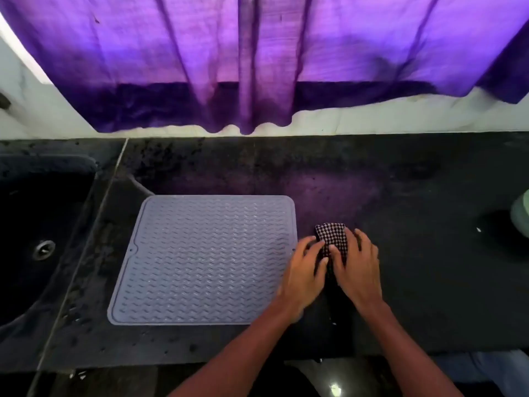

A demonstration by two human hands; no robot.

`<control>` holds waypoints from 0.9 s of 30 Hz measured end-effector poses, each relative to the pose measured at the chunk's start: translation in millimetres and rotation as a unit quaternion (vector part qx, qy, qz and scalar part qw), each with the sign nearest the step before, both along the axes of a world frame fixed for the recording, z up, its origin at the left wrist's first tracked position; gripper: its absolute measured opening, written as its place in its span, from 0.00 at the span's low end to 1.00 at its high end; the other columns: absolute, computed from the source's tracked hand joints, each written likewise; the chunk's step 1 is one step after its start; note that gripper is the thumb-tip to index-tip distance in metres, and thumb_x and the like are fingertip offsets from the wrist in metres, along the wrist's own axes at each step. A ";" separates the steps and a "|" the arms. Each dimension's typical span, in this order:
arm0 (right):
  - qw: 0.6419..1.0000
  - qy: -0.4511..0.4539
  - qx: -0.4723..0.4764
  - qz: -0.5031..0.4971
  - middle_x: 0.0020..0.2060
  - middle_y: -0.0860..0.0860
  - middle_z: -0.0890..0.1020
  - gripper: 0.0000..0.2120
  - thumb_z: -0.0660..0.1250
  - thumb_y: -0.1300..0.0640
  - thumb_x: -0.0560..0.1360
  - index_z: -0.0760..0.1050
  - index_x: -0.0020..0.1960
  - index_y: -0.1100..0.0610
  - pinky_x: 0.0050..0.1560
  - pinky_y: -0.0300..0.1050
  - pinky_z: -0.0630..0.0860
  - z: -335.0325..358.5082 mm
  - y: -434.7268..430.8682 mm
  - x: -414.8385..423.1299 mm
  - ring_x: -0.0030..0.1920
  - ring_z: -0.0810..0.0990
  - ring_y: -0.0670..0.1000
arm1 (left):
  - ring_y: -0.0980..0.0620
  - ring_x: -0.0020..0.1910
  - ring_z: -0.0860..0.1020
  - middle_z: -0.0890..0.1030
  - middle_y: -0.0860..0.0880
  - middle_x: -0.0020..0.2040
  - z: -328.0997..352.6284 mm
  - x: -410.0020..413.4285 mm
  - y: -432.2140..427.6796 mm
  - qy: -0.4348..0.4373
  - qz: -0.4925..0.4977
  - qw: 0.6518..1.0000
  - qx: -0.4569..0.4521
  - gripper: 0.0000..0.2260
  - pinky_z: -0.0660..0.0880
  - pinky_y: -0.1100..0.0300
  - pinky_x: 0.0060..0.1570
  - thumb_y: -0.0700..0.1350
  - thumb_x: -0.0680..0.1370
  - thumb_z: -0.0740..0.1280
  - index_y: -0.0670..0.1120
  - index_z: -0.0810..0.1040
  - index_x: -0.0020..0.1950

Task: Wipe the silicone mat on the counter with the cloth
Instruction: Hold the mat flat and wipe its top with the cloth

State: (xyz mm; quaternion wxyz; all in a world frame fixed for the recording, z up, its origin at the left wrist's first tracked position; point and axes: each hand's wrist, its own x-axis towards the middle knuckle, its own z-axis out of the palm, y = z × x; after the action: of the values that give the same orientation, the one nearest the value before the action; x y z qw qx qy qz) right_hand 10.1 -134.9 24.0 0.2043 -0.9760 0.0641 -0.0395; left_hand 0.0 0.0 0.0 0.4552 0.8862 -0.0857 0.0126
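Nearest, both forearms reach in over the front edge of the dark stone counter (429, 282). The left hand (307, 270) and right hand (359, 270) lie side by side on the small dark checked cloth (332, 237), fingers only lightly bent, pressing on it and not closed round it. The cloth sits bunched between them, just off the right edge of the grey-blue ridged silicone mat (206, 259), which lies flat toward the counter's left, beside the dark sink (57, 196). Wiping seems not yet begun. I would fold the cloth into a flat pad, steady the mat's near right corner with the left hand, and stroke along the ridges, near edge to far. Beyond hangs a purple curtain (257, 53).
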 end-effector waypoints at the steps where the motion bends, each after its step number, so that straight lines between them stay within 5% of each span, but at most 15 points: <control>1: 0.999 -0.001 0.046 -0.006 0.68 0.60 0.68 0.25 0.63 0.49 0.78 0.65 0.71 0.58 0.62 0.59 0.70 -2.3 -3.2 2.9 0.64 0.69 0.63 | 0.47 0.69 0.73 0.73 0.43 0.70 -0.1 3.4 -6.2 0.027 0.009 0.999 -0.016 0.22 0.72 0.50 0.68 0.52 0.81 0.59 0.41 0.76 0.70; 5: 0.990 0.046 0.132 -0.014 0.66 0.57 0.71 0.29 0.68 0.53 0.75 0.63 0.73 0.57 0.63 0.51 0.68 -1.9 -6.1 11.1 0.65 0.69 0.58 | 0.49 0.62 0.76 0.74 0.46 0.68 12.8 13.3 -17.6 0.130 0.043 0.988 -0.067 0.21 0.76 0.51 0.64 0.47 0.81 0.63 0.44 0.71 0.74; 9: 0.970 0.081 0.213 -0.083 0.67 0.56 0.73 0.38 0.75 0.50 0.70 0.62 0.74 0.57 0.68 0.50 0.66 -0.9 -6.1 20.4 0.67 0.71 0.55 | 0.53 0.54 0.80 0.78 0.44 0.65 16.8 24.5 -17.3 0.189 0.110 0.970 -0.111 0.20 0.77 0.62 0.58 0.41 0.81 0.67 0.43 0.72 0.74; 14: 0.927 0.103 0.335 -0.137 0.61 0.53 0.79 0.37 0.78 0.52 0.66 0.67 0.71 0.53 0.60 0.46 0.75 8.4 0.8 21.5 0.57 0.78 0.48 | 0.58 0.51 0.80 0.83 0.50 0.56 27.6 32.9 -14.8 0.289 0.182 0.915 -0.216 0.22 0.76 0.64 0.54 0.46 0.81 0.69 0.48 0.71 0.74; 19: 0.879 0.116 0.453 -0.094 0.56 0.47 0.82 0.31 0.78 0.59 0.66 0.73 0.67 0.49 0.58 0.48 0.78 14.7 19.0 12.0 0.55 0.81 0.44 | 0.60 0.45 0.81 0.84 0.51 0.49 37.8 35.8 6.9 0.338 0.194 0.863 -0.323 0.06 0.74 0.72 0.42 0.47 0.80 0.70 0.47 0.81 0.55; 24: 0.879 0.039 0.473 -0.056 0.57 0.43 0.81 0.23 0.75 0.55 0.71 0.74 0.64 0.47 0.57 0.39 0.73 28.1 52.6 -1.9 0.57 0.79 0.40 | 0.53 0.50 0.81 0.85 0.46 0.51 48.0 31.6 52.2 0.349 0.148 0.850 -0.367 0.08 0.77 0.57 0.54 0.45 0.80 0.70 0.42 0.83 0.56; 27: 0.871 0.068 0.486 -0.037 0.55 0.43 0.82 0.19 0.72 0.49 0.73 0.75 0.63 0.47 0.55 0.37 0.74 36.0 72.3 -4.3 0.55 0.80 0.39 | 0.49 0.51 0.81 0.85 0.43 0.53 52.9 24.6 78.8 0.362 0.131 0.833 -0.398 0.10 0.77 0.51 0.56 0.45 0.80 0.71 0.41 0.83 0.58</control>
State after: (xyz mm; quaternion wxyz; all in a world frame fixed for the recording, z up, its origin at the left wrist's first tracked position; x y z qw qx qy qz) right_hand 5.8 -62.6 60.0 0.6463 -0.7507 0.1249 0.0560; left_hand 24.6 78.8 52.9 0.7611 0.5726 0.2143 -0.2166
